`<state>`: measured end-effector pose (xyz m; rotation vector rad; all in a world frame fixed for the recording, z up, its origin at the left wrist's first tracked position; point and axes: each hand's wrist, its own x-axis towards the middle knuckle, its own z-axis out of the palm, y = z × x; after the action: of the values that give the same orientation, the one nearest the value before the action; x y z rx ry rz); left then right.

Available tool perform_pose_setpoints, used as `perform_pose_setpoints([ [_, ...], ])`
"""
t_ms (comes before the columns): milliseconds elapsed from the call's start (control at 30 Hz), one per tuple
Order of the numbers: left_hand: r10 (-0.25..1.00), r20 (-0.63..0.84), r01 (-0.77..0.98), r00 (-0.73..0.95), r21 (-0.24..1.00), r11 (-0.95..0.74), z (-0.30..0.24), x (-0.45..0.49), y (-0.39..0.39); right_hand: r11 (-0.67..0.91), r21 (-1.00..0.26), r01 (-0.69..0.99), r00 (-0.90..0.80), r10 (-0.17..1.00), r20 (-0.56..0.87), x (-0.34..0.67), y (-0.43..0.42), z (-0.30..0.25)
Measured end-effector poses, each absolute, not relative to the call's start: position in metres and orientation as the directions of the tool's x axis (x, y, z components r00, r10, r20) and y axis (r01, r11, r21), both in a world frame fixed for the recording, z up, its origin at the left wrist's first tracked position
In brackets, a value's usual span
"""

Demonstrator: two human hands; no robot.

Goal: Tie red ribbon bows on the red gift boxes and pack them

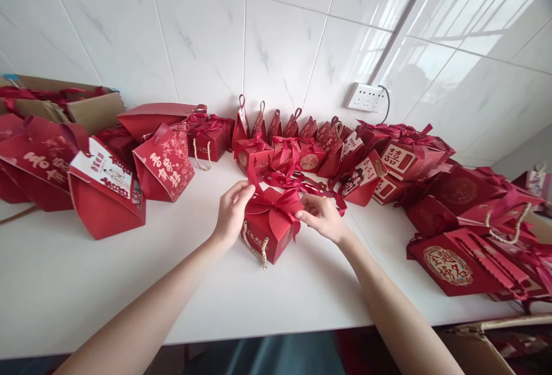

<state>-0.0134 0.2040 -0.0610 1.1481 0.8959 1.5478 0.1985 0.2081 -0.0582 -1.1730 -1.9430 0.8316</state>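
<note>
A red gift box [268, 236] with a gold rope handle [257, 248] stands on the white table in front of me. On its top sits a red ribbon bow [275, 203]. My left hand [235, 209] is at the bow's left side, thumb and fingers pinched on the ribbon there. From the right, my right hand [321, 215] pinches the bow's right loop between thumb and fingers. Just behind the box lies a heap of loose red ribbons [297, 178].
Red gift boxes line the wall, with tall bag-shaped ones [103, 191] at left and stacked ones [457, 260] at right. A cardboard carton [97, 111] stands back left; another open carton [474, 349] is low at right. A power strip [367, 98] is on the wall.
</note>
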Motion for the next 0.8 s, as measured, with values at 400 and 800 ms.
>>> perform_pose_setpoints([
  [400, 0.992, 0.108, -0.437, 0.071, 0.897, -0.066, -0.0537, -0.0174, 0.2049, 0.091, -0.969, 0.230, -0.255, 0.967, 0.031, 0.1901, 0.2112, -0.0577],
  [800, 0.992, 0.128, -0.398, 0.013, 0.910, -0.112, -0.0560, -0.0190, 0.2060, 0.016, -0.989, 0.147, -0.391, 0.919, -0.043, 0.1899, 0.2090, -0.0533],
])
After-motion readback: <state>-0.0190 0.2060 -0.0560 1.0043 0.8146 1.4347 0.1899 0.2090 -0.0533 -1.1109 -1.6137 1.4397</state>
